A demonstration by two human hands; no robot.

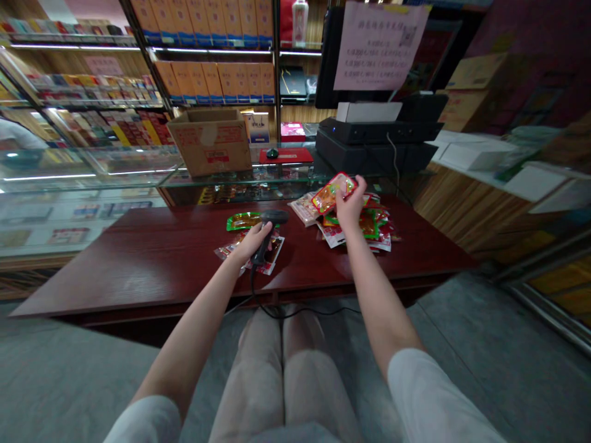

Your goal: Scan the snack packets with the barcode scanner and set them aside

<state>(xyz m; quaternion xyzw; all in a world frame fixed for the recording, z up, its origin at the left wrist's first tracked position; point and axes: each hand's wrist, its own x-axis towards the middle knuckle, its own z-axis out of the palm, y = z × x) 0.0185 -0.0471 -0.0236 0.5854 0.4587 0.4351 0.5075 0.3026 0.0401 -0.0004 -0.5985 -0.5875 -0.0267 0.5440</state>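
My left hand is wrapped round the handle of a black barcode scanner, its cord hanging down past the table edge. Under and beside the scanner lie a few snack packets, among them a green-edged packet and a white-and-red one. My right hand grips a red-edged snack packet with a clear front, raised over a heap of packets. That heap mixes green, red and white packets, partly hidden by my right hand and forearm.
The dark red wooden table spans the front. Behind it on a glass counter stand an open cardboard box, a red mat with a mouse, and a black cash register. Boxed goods fill the back shelves. A person's sleeve shows at far left.
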